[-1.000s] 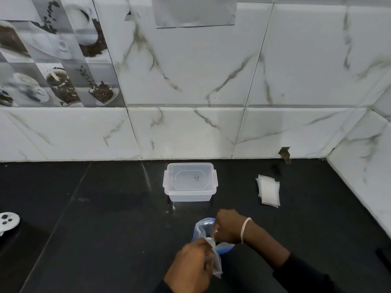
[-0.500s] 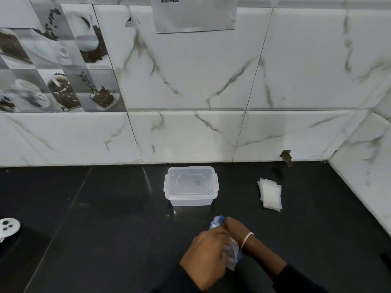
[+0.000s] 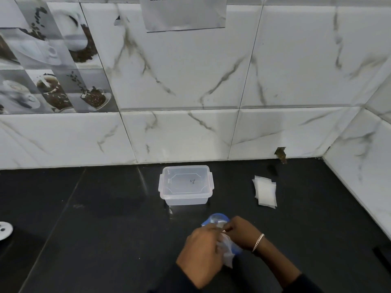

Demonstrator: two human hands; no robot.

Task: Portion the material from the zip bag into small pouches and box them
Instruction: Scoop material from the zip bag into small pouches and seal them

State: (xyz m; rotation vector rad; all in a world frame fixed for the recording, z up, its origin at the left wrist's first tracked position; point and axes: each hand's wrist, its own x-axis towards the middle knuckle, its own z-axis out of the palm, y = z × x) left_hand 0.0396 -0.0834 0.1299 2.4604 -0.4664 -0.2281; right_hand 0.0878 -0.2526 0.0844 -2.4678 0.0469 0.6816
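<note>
A clear zip bag (image 3: 215, 219) with a blue rim sits low in the middle of the black counter, gripped by both hands. My left hand (image 3: 201, 252) closes around its near side, over a crumpled clear part (image 3: 227, 253). My right hand (image 3: 241, 231), with a silver bracelet, pinches the bag's top edge. Whether a small pouch is among the plastic I cannot tell. Behind the hands stands a clear plastic box (image 3: 186, 185), lidded or empty-looking. A small stack of white pouches (image 3: 265, 192) lies to its right.
The marble-tiled wall (image 3: 190, 134) rises straight behind the box, and a side wall (image 3: 364, 166) closes the right. A white round object (image 3: 5, 230) pokes in at the left edge. A dark thing (image 3: 383, 253) lies at the far right.
My hands shifted around the bag: the left one covered it half a second ago; now the right hand is back on the top edge and the blue rim shows again.
</note>
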